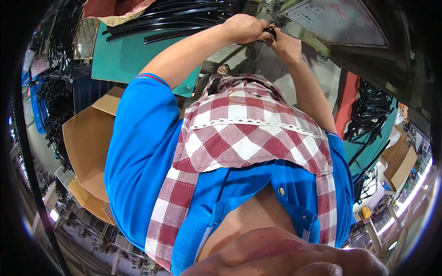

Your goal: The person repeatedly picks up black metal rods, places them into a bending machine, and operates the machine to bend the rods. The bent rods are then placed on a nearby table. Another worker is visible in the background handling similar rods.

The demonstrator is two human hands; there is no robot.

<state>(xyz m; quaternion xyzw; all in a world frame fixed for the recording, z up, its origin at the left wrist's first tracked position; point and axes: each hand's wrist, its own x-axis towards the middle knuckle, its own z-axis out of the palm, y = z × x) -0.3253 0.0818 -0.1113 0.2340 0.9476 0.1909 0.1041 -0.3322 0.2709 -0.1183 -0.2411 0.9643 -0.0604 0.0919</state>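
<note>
My left hand (246, 28) is at the top middle, its fingers closed on a small black part (271, 33). My right hand (286, 48) meets it there, thumb and fingers pinched on the same part. Most of the part is covered by my fingers, so its exact kind cannot be told. Both hands are beside a metal machine (277, 14). Long glossy black strips (184, 20) lie in a bundle on a green table (124, 57), left of my left hand.
A machine panel with a pale plate (334, 23) hangs close on the right. Farther right, a pile of black parts (370, 110) lies on another green table (363, 154). An open cardboard box (90, 147) stands at my left, and a brown paper sack (117, 11) lies at top left.
</note>
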